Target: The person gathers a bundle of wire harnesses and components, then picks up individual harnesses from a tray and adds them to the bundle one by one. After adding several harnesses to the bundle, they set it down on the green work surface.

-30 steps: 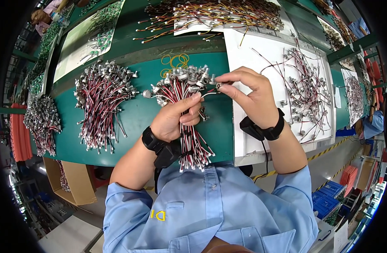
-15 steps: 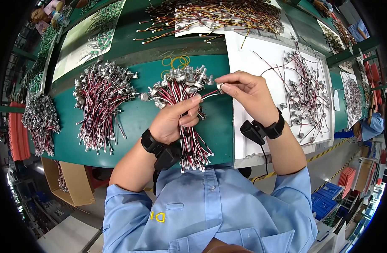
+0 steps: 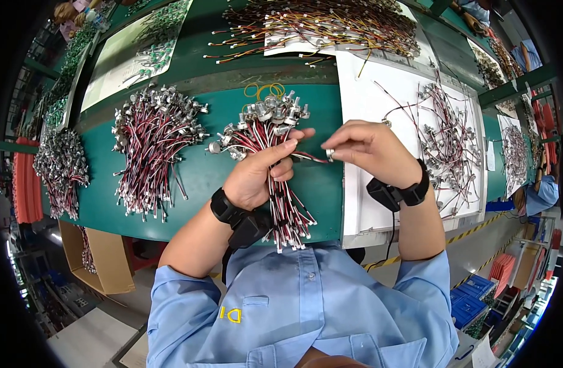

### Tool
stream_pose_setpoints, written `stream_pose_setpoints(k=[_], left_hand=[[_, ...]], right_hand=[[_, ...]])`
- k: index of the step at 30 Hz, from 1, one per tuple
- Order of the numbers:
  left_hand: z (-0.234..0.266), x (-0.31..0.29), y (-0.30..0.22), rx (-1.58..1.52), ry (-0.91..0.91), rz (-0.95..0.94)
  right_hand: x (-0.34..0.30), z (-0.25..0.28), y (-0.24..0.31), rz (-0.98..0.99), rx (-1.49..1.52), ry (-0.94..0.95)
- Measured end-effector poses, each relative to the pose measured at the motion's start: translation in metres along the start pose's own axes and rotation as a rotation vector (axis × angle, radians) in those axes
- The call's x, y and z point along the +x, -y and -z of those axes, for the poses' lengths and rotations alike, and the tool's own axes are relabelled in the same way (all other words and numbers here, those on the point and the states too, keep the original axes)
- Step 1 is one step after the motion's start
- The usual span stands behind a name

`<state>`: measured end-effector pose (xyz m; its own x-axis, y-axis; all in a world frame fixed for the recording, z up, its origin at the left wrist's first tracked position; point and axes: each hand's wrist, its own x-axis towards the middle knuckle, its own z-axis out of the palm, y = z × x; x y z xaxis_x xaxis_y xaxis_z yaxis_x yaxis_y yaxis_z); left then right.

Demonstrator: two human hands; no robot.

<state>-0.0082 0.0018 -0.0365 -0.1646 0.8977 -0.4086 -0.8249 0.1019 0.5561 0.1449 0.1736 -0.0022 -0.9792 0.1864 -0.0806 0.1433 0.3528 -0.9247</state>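
Observation:
My left hand (image 3: 260, 168) is closed round the middle of a bundle of wired potentiometers (image 3: 287, 202). Their metal bodies and shafts fan out above the fist, and red, black and white wires with small white plugs hang below it. To the right of the bundle, my right hand (image 3: 376, 147) pinches one small metallic part, apparently a potentiometer (image 3: 329, 154), between thumb and fingers. Dark and red wires run from that part back toward my left hand; where they enter the bundle is hidden.
Another potentiometer pile (image 3: 153, 144) lies on the green mat (image 3: 226, 211) to the left, with a further heap (image 3: 61, 165) beyond. Loose ones lie on a white board (image 3: 370, 202) at right. Yellow rubber bands (image 3: 272, 89) sit behind the bundle; coloured cables (image 3: 330, 27) cover the back shelf.
My right hand has moved slightly right and down with the pinched part, and turned at the wrist. The left hand still grips the bundle, with one finger now stretched out toward the right.

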Motion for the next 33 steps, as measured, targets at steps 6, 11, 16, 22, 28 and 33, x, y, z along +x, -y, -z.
stream_pose_setpoints(k=[6,11,16,22,28,33], left_hand=[[0.008,0.001,0.002,-0.011,0.129,0.039],[0.012,0.000,0.000,-0.063,0.263,0.059],[0.010,0.003,-0.001,0.029,0.260,0.094],[0.009,0.001,0.003,0.077,0.097,-0.007],[0.010,-0.001,0.005,0.063,0.113,-0.002],[0.009,0.004,0.001,0.044,0.100,-0.016]], right_hand=[[0.002,-0.010,0.006,-0.047,-0.179,-0.155],[0.009,-0.026,0.007,-0.028,0.261,-0.409],[0.014,-0.028,-0.008,-0.021,0.451,-0.366],[0.007,-0.027,-0.005,-0.001,0.492,-0.313],[0.006,-0.028,-0.007,0.002,0.507,-0.314],[0.012,-0.023,-0.011,0.036,0.477,-0.313]])
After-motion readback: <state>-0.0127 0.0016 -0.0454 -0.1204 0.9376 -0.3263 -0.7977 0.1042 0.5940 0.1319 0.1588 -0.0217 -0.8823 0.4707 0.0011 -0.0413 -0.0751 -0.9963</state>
